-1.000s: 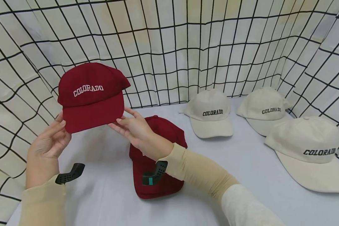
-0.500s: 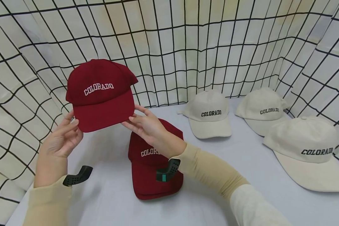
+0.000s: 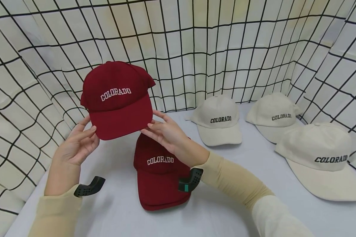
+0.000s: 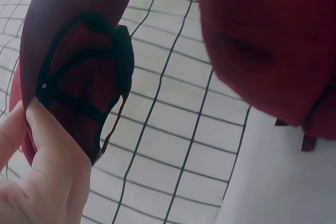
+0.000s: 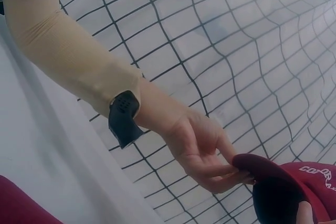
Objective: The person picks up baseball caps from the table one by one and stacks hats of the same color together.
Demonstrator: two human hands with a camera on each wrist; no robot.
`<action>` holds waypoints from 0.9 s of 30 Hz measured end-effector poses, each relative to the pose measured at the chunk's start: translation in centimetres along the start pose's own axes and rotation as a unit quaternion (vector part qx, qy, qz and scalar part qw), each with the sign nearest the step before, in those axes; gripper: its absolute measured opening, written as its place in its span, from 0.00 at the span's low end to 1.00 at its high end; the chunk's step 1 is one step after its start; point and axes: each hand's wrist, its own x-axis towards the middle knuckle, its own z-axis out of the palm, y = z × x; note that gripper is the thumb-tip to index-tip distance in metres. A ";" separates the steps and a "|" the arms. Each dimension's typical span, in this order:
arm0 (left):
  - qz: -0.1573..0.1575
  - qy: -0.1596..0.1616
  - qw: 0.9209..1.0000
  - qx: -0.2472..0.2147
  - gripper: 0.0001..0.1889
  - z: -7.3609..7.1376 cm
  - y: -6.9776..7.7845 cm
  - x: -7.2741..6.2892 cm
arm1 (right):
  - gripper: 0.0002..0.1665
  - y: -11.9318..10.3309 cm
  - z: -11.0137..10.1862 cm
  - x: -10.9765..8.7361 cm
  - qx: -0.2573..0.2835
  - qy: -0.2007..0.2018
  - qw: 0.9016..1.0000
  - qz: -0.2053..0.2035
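Both hands hold a dark red baseball cap (image 3: 115,92) with white COLORADO lettering up in the air, front facing the camera. My left hand (image 3: 78,141) pinches the brim's left corner between thumb and fingers. At the opposite corner, the right hand (image 3: 166,135) grips the brim. In the left wrist view the cap's underside (image 4: 79,77) shows dark inner tape and a back strap. Another red COLORADO cap (image 3: 160,177) rests on the table below, partly hidden by the right hand and wrist; a doubled edge runs along its brim.
Several cream COLORADO caps sit on the white-covered table (image 3: 115,210): one at the back (image 3: 218,120), others at the right (image 3: 274,115) and near right (image 3: 317,158). A white cloth wall with a black grid (image 3: 181,49) encloses the back and sides.
Both hands and the raised red cap have shifted right, the cap keeping a similar tilt. More lettering on the lower red cap shows now. The cream caps stay put.
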 end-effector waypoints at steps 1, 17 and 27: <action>-0.002 0.002 1.000 0.002 0.23 0.1 -0.2 0.0 | 0.34 -0.1 -0.2 -0.1 -0.001 0.002 1.000 0.000; -0.017 0.008 0.996 0.089 0.22 1.2 -2.8 0.3 | 0.35 -0.8 -3.4 -1.9 -0.037 0.003 0.999 -0.007; -0.025 0.018 0.994 0.108 0.25 2.4 -4.7 0.2 | 0.35 -1.5 -5.3 -2.9 -0.030 -0.008 1.000 0.002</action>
